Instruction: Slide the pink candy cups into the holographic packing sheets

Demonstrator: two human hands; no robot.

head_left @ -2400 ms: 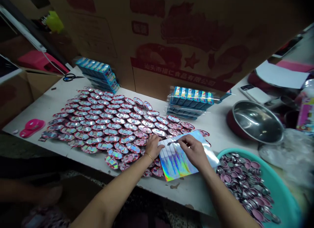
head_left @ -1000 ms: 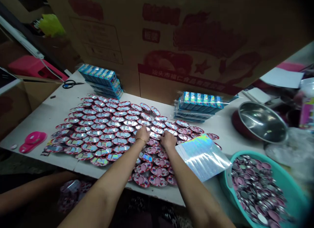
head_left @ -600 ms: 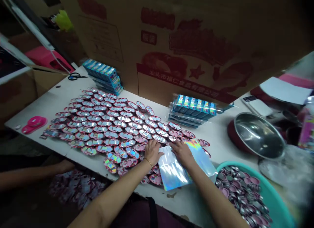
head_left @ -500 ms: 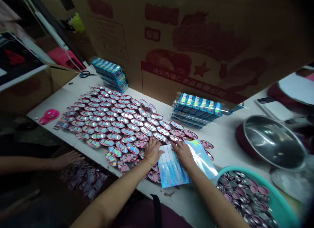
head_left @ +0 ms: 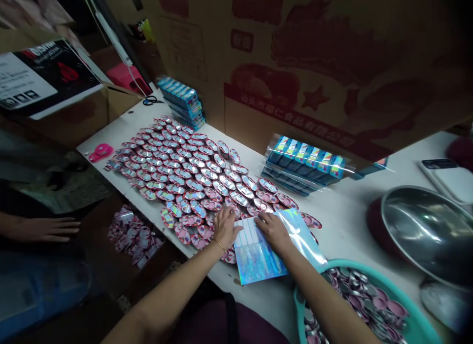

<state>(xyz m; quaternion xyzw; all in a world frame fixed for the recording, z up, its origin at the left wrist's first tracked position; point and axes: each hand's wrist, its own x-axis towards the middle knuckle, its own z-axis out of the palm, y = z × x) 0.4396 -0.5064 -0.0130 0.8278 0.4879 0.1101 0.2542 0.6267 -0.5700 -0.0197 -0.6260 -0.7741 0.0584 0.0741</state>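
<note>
Rows of oval red-rimmed tins (head_left: 199, 181) with shiny tops cover the table in front of me. My left hand (head_left: 224, 229) lies over tins at the near side, its fingertips on one and its thumb stretched out apart. A shiny iridescent sheet (head_left: 254, 260), with pale strips at its upper left, lies on the nearest tins. My right hand (head_left: 272, 231) is over this sheet, fingers bent together at its top edge; anything under the fingertips is hidden.
A turquoise basin (head_left: 414, 304) of small round metal-and-pink pieces stands at right, below a steel bowl (head_left: 424, 230). Blue packs (head_left: 303, 161) stand before a big carton (head_left: 288, 102). Pink tape dispenser (head_left: 101, 152) and scissors (head_left: 152, 100) lie left. Another person's hand (head_left: 51, 229) is at left.
The view has turned to the left. My two hands stay at nearly the same place by the sheet. The other person's hand has drawn back leftward from the table edge.
</note>
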